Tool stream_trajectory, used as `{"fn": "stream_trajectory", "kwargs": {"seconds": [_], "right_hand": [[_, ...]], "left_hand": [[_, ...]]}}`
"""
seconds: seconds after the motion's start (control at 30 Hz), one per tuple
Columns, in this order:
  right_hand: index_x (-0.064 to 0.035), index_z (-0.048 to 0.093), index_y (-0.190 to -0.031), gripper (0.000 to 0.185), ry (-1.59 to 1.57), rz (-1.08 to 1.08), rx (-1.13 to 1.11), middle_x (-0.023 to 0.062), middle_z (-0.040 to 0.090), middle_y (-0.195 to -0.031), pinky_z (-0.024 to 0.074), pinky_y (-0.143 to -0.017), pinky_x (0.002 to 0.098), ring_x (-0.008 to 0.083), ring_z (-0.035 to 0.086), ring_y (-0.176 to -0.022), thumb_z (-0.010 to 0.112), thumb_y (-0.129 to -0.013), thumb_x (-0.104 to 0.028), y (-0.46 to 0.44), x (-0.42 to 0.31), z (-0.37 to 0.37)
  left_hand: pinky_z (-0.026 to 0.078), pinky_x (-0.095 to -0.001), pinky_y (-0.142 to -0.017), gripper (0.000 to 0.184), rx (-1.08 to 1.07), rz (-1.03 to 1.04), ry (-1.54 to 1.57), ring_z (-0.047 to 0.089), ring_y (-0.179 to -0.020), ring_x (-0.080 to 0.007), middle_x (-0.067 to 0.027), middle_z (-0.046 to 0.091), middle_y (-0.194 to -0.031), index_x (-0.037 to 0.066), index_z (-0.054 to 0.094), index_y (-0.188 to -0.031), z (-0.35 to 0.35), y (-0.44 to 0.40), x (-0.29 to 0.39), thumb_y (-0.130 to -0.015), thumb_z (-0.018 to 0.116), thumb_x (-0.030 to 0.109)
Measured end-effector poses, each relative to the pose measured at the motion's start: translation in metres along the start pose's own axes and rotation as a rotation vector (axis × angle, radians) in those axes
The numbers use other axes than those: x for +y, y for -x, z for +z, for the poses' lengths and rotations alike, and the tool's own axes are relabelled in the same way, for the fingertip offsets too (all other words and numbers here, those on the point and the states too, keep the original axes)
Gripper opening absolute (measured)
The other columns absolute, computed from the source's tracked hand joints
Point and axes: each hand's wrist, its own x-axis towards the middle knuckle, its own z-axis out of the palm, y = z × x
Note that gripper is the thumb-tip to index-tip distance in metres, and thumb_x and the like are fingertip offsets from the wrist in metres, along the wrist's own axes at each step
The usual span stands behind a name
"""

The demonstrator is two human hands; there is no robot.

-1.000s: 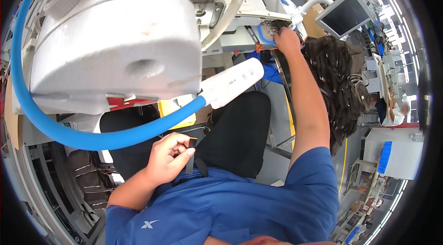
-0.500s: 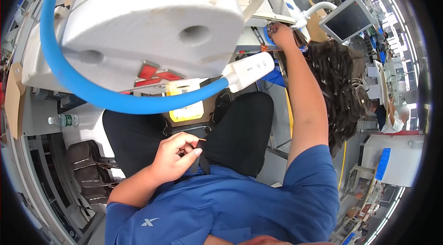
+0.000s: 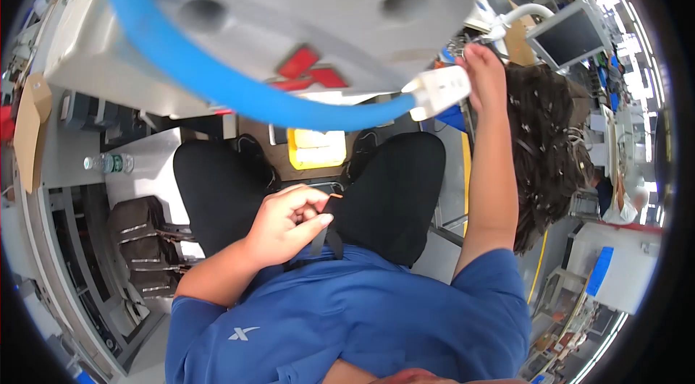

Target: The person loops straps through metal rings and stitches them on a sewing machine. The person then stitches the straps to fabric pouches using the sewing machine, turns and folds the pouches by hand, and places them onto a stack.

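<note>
Yellow-lined grey floor (image 3: pixel 548 250) runs past on the right. Over the black-trousered lap (image 3: pixel 394 196), the left hand (image 3: pixel 289 223) pinches a short black orange-edged strip (image 3: pixel 332 205), open room between it and the thick blue hose (image 3: pixel 289 109). The right hand (image 3: pixel 485 78), curled, is partly behind a white plastic block (image 3: pixel 441 91); I can't tell its hold.

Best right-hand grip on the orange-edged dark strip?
Probably pinch the orange-edged end of the dark strip, bringing the right hand in from the person's right: that end pokes out past the left hand, which blocks the opposite side.
</note>
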Motion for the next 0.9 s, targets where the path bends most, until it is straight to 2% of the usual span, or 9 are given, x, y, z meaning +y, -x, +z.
{"fn": "stream_trajectory", "kwargs": {"seconds": [0.07,0.1,0.17,0.23,0.37,0.57,0.63,0.7,0.9], "right_hand": [[0.0004,0.059,-0.115,0.020,-0.196,0.070,-0.188,0.0092,0.066,-0.101,0.0578,-0.077,0.0314,0.0184,0.068,-0.087,0.068,-0.099,-0.008,0.061,-0.004,0.025],[-0.0003,0.059,-0.112,0.017,-0.184,-0.001,-0.281,0.0093,0.067,-0.098,0.0580,-0.076,0.0315,0.0180,0.068,-0.084,0.068,-0.098,-0.005,0.096,-0.006,0.041],[-0.0001,0.064,-0.106,0.014,-0.259,0.072,-0.427,0.0074,0.069,-0.089,0.0571,-0.073,0.0295,0.0150,0.067,-0.076,0.071,-0.094,-0.003,0.148,-0.001,0.062],[0.0012,0.068,-0.103,0.014,-0.158,0.017,-0.558,0.0059,0.069,-0.089,0.0553,-0.073,0.0270,0.0120,0.066,-0.077,0.074,-0.092,-0.002,0.184,-0.007,0.080],[0.0020,0.071,-0.103,0.015,-0.184,0.029,-0.636,0.0042,0.070,-0.091,0.0532,-0.076,0.0238,0.0096,0.066,-0.084,0.076,-0.089,0.003,0.220,-0.022,0.103],[0.0047,0.069,-0.105,0.018,-0.103,-0.071,-0.717,0.0133,0.067,-0.115,0.0572,-0.095,0.0329,0.0173,0.070,-0.101,0.074,-0.088,0.010,0.241,-0.032,0.112],[0.0043,0.067,-0.103,0.018,-0.017,-0.104,-0.730,0.0136,0.067,-0.114,0.0573,-0.093,0.0319,0.0166,0.069,-0.101,0.075,-0.087,0.009,0.243,-0.032,0.112],[0.0040,0.065,-0.102,0.019,-0.099,-0.060,-0.701,0.0138,0.066,-0.112,0.0572,-0.091,0.0313,0.0161,0.068,-0.100,0.076,-0.087,0.009,0.247,-0.030,0.117],[0.0033,0.064,-0.101,0.025,-0.065,-0.128,-0.720,0.0113,0.067,-0.105,0.0566,-0.085,0.0295,0.0137,0.066,-0.090,0.081,-0.084,0.005,0.247,-0.026,0.122]], "left_hand": [[0.048,-0.0207,-0.069,0.016,0.006,-0.009,0.021,0.057,-0.079,-0.0035,-0.0029,0.060,-0.099,-0.004,0.066,-0.107,-0.001,-0.003,0.004,-0.092,0.071,-0.006],[0.048,-0.0204,-0.068,0.017,0.014,-0.058,0.080,0.057,-0.079,-0.0031,-0.0021,0.061,-0.099,-0.004,0.066,-0.109,0.001,-0.004,0.006,-0.092,0.071,-0.006],[0.048,-0.0205,-0.067,0.016,0.018,-0.054,0.115,0.057,-0.078,-0.0027,-0.0014,0.062,-0.096,-0.003,0.066,-0.109,0.003,-0.009,0.009,-0.093,0.071,-0.005],[0.047,-0.0198,-0.066,0.015,-0.006,-0.086,0.154,0.058,-0.075,-0.0024,-0.0013,0.065,-0.092,-0.003,0.064,-0.108,0.003,-0.011,0.019,-0.095,0.070,-0.004],[0.047,-0.0196,-0.064,0.016,-0.025,-0.098,0.189,0.057,-0.074,-0.0021,-0.0014,0.064,-0.092,-0.002,0.064,-0.110,0.005,-0.012,0.027,-0.095,0.070,-0.003],[0.045,-0.0199,-0.061,0.016,0.040,0.018,0.082,0.057,-0.071,-0.0017,-0.0011,0.064,-0.092,-0.003,0.066,-0.109,0.010,-0.006,0.026,-0.094,0.071,-0.003],[0.045,-0.0204,-0.060,0.015,0.076,0.087,0.004,0.057,-0.069,-0.0017,-0.0016,0.065,-0.092,-0.002,0.067,-0.107,0.011,-0.006,0.026,-0.093,0.072,-0.003],[0.045,-0.0211,-0.058,0.015,0.101,0.170,-0.132,0.057,-0.068,-0.0017,-0.0022,0.065,-0.093,-0.002,0.069,-0.106,0.011,-0.006,0.027,-0.091,0.074,-0.004],[0.049,-0.0254,-0.060,0.016,0.175,0.292,-0.346,0.063,-0.065,-0.0099,-0.0068,0.069,-0.087,0.000,0.072,-0.101,0.013,-0.006,0.032,-0.086,0.077,-0.003]]}}
